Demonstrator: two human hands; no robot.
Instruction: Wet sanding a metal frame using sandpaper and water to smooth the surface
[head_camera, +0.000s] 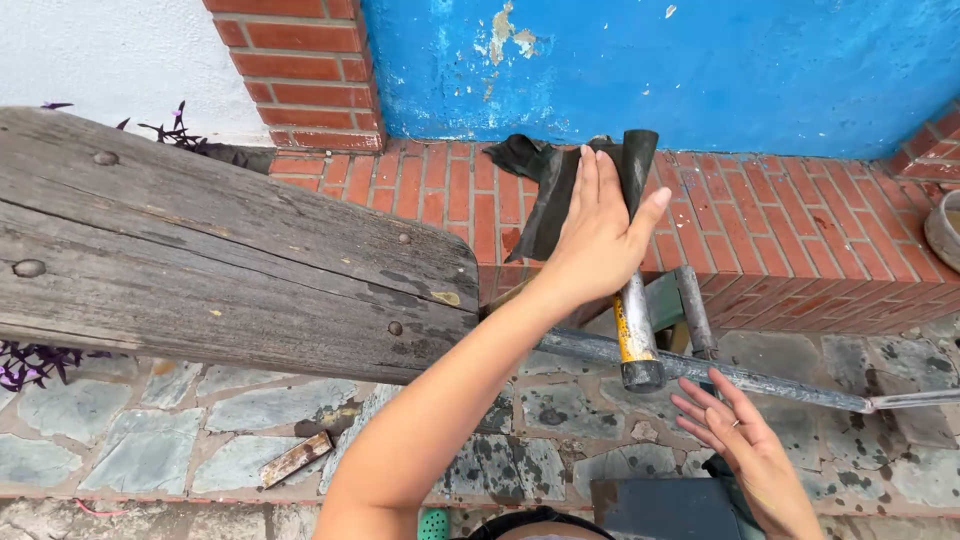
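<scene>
My left hand (598, 238) reaches forward and lies flat, fingers straight and thumb spread, on a black rubber-like sheet (548, 195) draped over the red brick ledge (790, 235). Under the palm runs a hammer-like tool (636, 335) with a worn yellow and metal handle. Its dark top end (639, 158) pokes out between fingers and thumb. The black butt of the handle hangs over the stone floor. My right hand (742, 445) hovers lower right, palm open, fingers apart, holding nothing, just below a long grey metal bar (780, 383).
A weathered wooden plank (200, 260) with bolts spans the left. Behind stand a blue painted wall (680, 60) and a brick pillar (300, 70). A small wood scrap (295, 458) lies on the stone paving. A dark box (655, 505) sits near my body.
</scene>
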